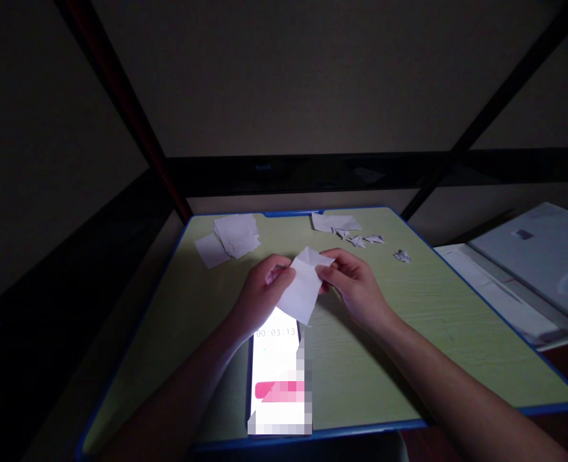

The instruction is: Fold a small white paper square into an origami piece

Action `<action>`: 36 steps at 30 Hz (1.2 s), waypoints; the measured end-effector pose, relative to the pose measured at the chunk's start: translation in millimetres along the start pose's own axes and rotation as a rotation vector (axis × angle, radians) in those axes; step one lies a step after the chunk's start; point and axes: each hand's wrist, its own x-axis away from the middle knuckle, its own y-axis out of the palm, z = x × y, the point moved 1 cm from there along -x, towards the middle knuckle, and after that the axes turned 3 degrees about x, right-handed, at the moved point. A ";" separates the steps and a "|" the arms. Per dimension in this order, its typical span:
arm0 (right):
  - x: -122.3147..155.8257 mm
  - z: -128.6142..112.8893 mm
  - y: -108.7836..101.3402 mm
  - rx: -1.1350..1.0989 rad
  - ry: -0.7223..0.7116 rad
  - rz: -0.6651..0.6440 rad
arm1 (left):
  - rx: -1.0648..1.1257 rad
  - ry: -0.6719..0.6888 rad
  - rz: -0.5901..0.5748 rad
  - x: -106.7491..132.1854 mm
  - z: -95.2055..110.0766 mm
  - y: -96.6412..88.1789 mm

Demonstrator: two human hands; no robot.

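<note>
A white sheet of paper [303,287], partly folded, is held up over a green table top [432,321] with a blue rim. My left hand [263,295] pinches its left edge with closed fingers. My right hand [353,282] pinches its right edge near the top fold. Just below the paper a lit phone [278,378] lies flat on the table and shows a timer.
A loose pile of white paper squares [230,239] lies at the table's far left. Several small folded paper pieces [355,236] and a crumpled scrap [402,256] lie at the far right. Off the right edge rest large white sheets [529,269]. Dark bars cross behind.
</note>
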 end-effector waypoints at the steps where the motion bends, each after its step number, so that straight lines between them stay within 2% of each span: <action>1: 0.6 -0.3 0.4 0.027 0.004 -0.002 | 0.011 -0.011 -0.020 0.3 -0.2 0.7; 3: 1.1 -0.9 0.6 0.058 0.007 0.003 | 0.015 -0.034 -0.044 0.9 -0.6 2.6; 9: -1.9 -0.2 -1.4 0.040 0.006 0.038 | -0.088 -0.076 0.030 2.5 2.2 5.5; 12: -2.5 0.0 -1.8 0.024 0.012 0.023 | -0.059 -0.078 0.010 2.4 2.6 5.3; 15: -1.3 -1.4 -1.5 0.035 -0.007 0.008 | 0.026 -0.087 0.004 0.8 -1.1 4.2; 18: 0.5 -2.9 -0.8 0.075 -0.043 0.008 | 0.216 -0.217 -0.025 -1.5 -7.4 2.8; 20: 1.4 -3.1 -0.6 0.093 -0.056 0.006 | 0.296 -0.271 -0.087 -2.6 -9.7 2.2; 24: 1.6 -1.5 -1.8 0.084 -0.033 0.030 | 0.231 -0.215 -0.184 -2.2 -8.2 0.8; 26: 0.9 -0.4 -2.5 0.078 -0.023 0.040 | 0.176 -0.196 -0.193 -1.4 -6.9 0.6; 36: -3.1 7.1 -4.1 0.002 -0.045 0.005 | 0.059 -0.150 -0.094 -1.7 -6.8 1.9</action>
